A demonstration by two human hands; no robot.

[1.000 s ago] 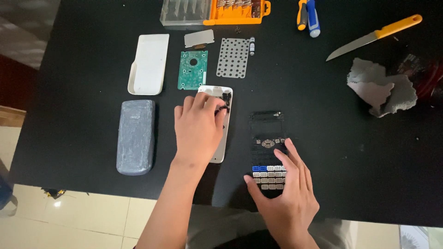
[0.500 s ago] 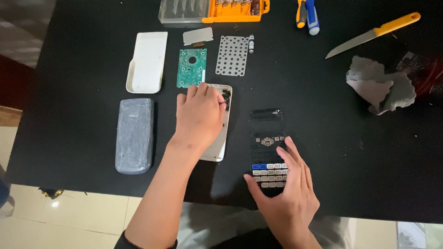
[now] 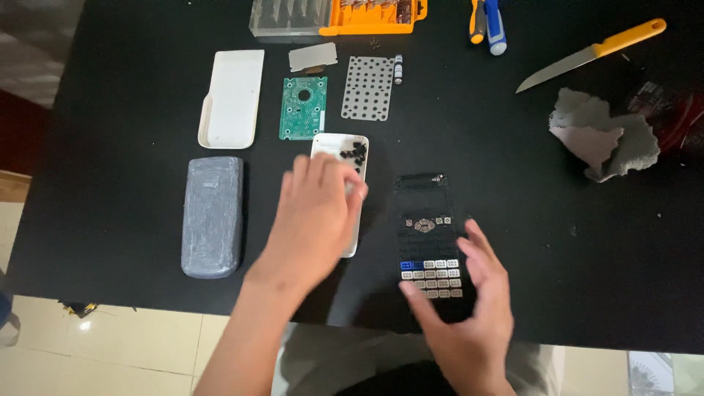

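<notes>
My left hand [image 3: 315, 220] hovers, blurred, over a white calculator shell [image 3: 339, 145] that holds several small black keys [image 3: 353, 152] at its top end; its fingertips are bent near the shell's upper right edge. My right hand [image 3: 469, 308] rests with spread fingers at the lower right of a black keypad panel [image 3: 424, 213], the thumb by the rows of grey and blue keys. Both parts lie flat on the black table [image 3: 132, 110].
Behind lie a green circuit board [image 3: 302, 108], a grey dotted membrane [image 3: 367, 88], a small battery [image 3: 398, 71], a metal plate [image 3: 313, 56] and a white cover [image 3: 231, 99]. A grey case [image 3: 213, 216] lies left. An orange bit box [image 3: 367, 15], screwdrivers [image 3: 488, 18], a knife [image 3: 587, 55] and crumpled paper [image 3: 601, 139] sit farther back and right.
My left hand has slid down the white shell toward me, uncovering the black keys at its top. My right hand has opened its fingers a little beside the keypad panel.
</notes>
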